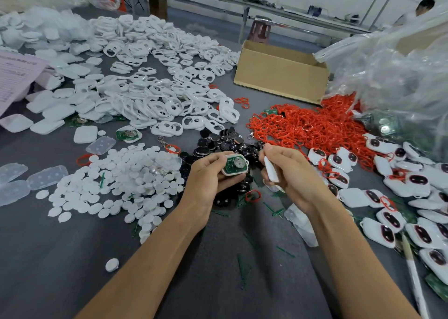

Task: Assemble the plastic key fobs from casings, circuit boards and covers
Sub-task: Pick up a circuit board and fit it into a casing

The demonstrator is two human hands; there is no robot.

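Observation:
My left hand [211, 173] grips a white casing [235, 164] with a green circuit board and a coin cell lying in it, face up. Just to its right, my right hand [288, 170] holds a white cover [271, 170] edge-on between curled fingers, a short gap from the casing. Both hands hover above a heap of black round parts [223, 141] at the table's centre.
White casing frames [169, 88] and flat covers [60, 105] are piled at the back left. White discs [126, 180] lie front left, red rings [310, 122] to the right. Finished fobs [400, 197] spread at the right edge. A cardboard box [278, 76] and plastic bag [400, 71] stand behind.

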